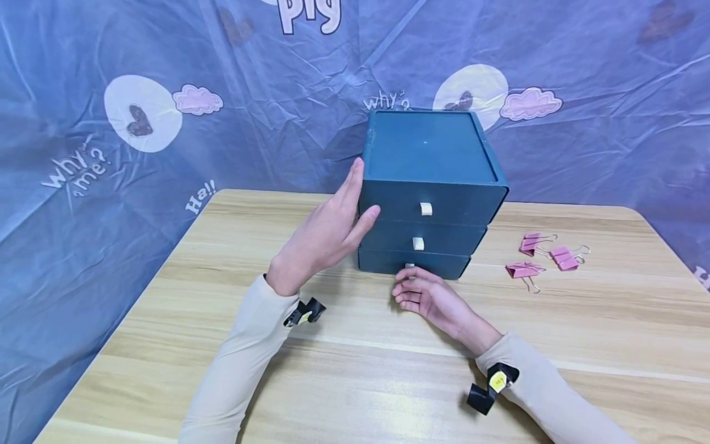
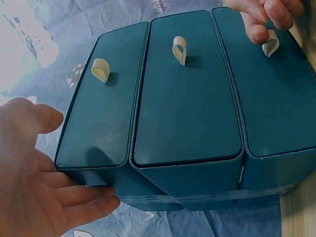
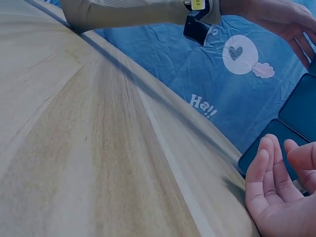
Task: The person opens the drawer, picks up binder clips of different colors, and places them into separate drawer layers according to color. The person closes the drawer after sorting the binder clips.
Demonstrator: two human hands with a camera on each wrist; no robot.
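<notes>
A dark teal cabinet [image 1: 429, 148] with three stacked drawers stands at the back of the table, all drawers closed. Each drawer front bears a small cream loop pull. My left hand [image 1: 324, 237] lies along the cabinet's left side, fingers straight and thumb near the front edge; in the left wrist view its fingers reach past the side wall. Close to the bottom drawer's pull [image 2: 270, 43] is my right hand [image 1: 435, 302], its fingers loosely bent. Those fingers partly cover the pull in the head view, and whether they touch it is unclear. No grip on it shows.
Several pink binder clips lie right of the cabinet, among them one upper clip [image 1: 530, 243] and one nearer clip [image 1: 523, 269]. A blue printed cloth [image 1: 277, 123] hangs behind the wooden table [image 1: 355, 388]. Both sleeves carry small black wrist cameras.
</notes>
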